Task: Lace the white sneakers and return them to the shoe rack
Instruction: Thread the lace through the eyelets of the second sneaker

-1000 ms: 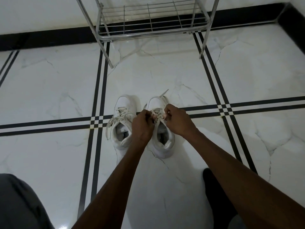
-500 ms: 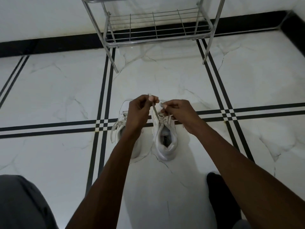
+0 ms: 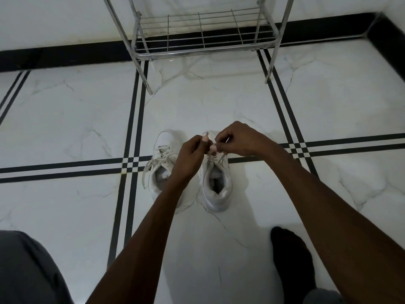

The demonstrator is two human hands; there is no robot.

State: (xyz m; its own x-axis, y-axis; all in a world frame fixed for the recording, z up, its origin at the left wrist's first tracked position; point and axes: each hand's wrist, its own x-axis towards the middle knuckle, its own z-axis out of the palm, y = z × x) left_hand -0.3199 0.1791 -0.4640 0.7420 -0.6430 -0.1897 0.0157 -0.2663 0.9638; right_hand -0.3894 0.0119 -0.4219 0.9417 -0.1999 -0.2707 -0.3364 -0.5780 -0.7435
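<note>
Two white sneakers stand side by side on the marble floor, toes pointing away from me. The left sneaker [image 3: 161,163] has its laces threaded and hanging loose at its side. Over the right sneaker [image 3: 218,183] both hands meet. My left hand [image 3: 190,159] pinches one lace end between thumb and fingers. My right hand [image 3: 238,139] pinches the other lace end, its thin tip poking out to the right. The laces rise from the sneaker's eyelets up to the fingers. The front part of the right sneaker is hidden behind the hands.
A chrome wire shoe rack [image 3: 203,34] stands against the wall straight ahead, its bottom shelf bare. Black stripes cross the white floor tiles. My foot in a black sock [image 3: 291,260] rests at the lower right, and a grey trouser knee [image 3: 26,270] fills the lower left.
Both hands lifted from the right sneaker's tongue, pulling the lace ends upward, then came close together above the toe. The view tilted up, showing more of the rack.
</note>
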